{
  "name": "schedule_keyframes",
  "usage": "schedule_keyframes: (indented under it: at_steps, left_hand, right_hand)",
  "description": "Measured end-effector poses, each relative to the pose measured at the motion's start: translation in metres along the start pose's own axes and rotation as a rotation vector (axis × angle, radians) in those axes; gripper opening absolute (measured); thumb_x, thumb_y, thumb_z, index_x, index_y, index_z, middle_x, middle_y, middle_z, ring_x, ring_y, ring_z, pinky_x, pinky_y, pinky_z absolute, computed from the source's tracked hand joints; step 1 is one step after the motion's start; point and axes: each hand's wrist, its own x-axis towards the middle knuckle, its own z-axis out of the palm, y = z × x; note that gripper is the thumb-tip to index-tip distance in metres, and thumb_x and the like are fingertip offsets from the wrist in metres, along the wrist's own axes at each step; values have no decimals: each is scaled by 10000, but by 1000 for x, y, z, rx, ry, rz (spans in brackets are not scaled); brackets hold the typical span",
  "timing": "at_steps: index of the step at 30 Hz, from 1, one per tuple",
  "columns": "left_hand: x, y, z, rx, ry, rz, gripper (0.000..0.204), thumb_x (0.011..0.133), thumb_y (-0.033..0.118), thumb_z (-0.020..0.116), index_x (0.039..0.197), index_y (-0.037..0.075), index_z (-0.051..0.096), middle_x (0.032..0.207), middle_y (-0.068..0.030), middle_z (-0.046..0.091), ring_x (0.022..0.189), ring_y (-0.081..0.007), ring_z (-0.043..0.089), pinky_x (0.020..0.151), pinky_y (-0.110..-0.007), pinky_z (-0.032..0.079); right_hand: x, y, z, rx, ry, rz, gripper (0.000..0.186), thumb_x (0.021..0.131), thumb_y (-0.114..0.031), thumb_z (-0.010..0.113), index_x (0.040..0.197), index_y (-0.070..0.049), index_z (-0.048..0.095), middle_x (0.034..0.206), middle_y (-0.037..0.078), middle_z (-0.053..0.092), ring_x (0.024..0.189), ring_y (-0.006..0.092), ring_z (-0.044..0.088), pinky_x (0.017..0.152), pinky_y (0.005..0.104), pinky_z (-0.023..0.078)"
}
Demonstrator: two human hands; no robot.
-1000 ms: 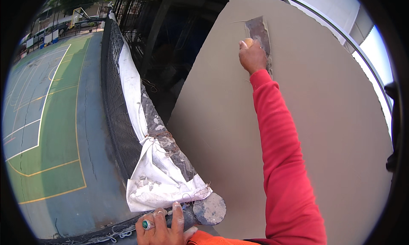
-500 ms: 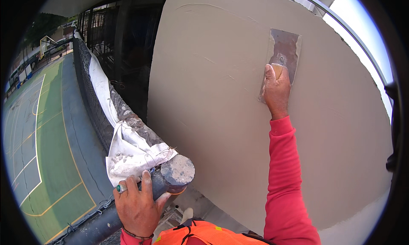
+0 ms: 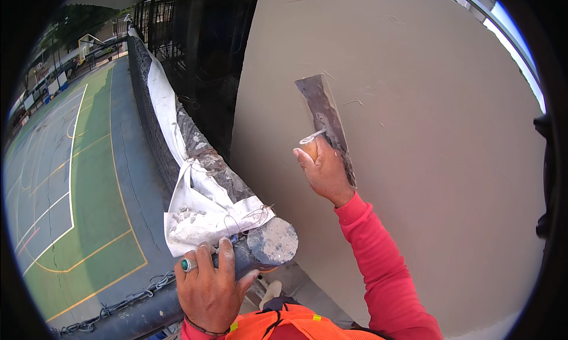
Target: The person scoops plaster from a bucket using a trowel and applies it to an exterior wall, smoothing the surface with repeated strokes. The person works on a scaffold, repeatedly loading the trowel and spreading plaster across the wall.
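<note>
My right hand (image 3: pixel 324 173), in a red sleeve, grips the wooden handle of a steel plastering trowel (image 3: pixel 324 118). The trowel blade lies flat against the smooth grey-beige plastered wall (image 3: pixel 426 162), tilted up to the left. My left hand (image 3: pixel 207 284), with a green-stoned ring, clasps a dark scaffold pipe (image 3: pixel 148 310) near its mortar-caked end (image 3: pixel 272 240). An orange vest shows at the lower edge.
A white sheet (image 3: pixel 195 213) spattered with mortar hangs over black mesh netting (image 3: pixel 148 115) along the scaffold. A chain (image 3: pixel 118 307) runs by the pipe. Far below on the left lies a green and blue sports court (image 3: pixel 77 180). Dark scaffolding bars stand behind.
My right hand has drawn the trowel down and leftward across the wall. The view has shifted; my left hand stays on the pipe.
</note>
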Motion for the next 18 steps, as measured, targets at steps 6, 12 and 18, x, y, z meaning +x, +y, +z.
schedule_keyframes:
  at_steps: [6, 12, 18]
  left_hand:
    - [3, 8, -1, 35, 12, -53, 809, 693, 656, 818, 1255, 89, 686, 1092, -123, 615, 979, -337, 616, 850, -482, 465]
    - [5, 11, 0, 71, -15, -78, 835, 646, 670, 834, 1231, 89, 699, 1088, -124, 633, 990, -347, 622, 846, -493, 465]
    - [0, 12, 2, 80, 45, -52, 851, 626, 632, 861, 1249, 81, 683, 1106, -133, 637, 1005, -352, 624, 850, -493, 464]
  right_hand:
    - [116, 47, 112, -101, -62, 196, 483, 984, -402, 651, 1234, 9, 608, 1113, 324, 703, 1076, 509, 676, 947, 567, 529]
    - [150, 65, 103, -113, 1, 250, 512, 982, -426, 652, 1251, 6, 602, 1142, 319, 701, 1109, 507, 671, 965, 566, 524]
    - [121, 44, 33, -88, 200, 194, 471, 992, -398, 656, 1209, 17, 605, 1073, 301, 712, 1010, 496, 690, 903, 565, 538]
